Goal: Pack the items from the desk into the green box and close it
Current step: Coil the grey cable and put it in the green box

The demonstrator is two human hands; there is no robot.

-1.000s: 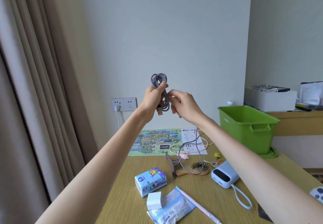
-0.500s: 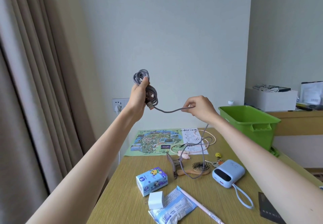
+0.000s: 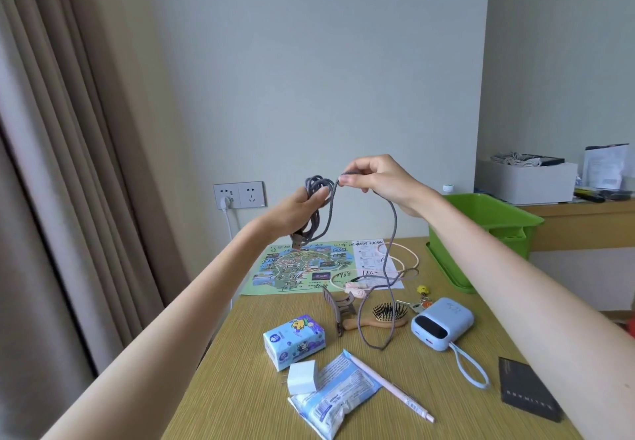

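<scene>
Above the table (image 3: 240,388), my left hand (image 3: 292,211) grips the coiled part of the grey cable (image 3: 393,226), fingers wrapped around the loops. At its 2 o'clock my right hand (image 3: 381,181) pinches the same cable between thumb and forefinger; the slack hangs to the table beside the hairbrush (image 3: 385,316). The green box (image 3: 515,219) sits open at 3 o'clock on the table's far right. The tissue pack (image 3: 293,340) and blue power bank (image 3: 443,322) lie below.
</scene>
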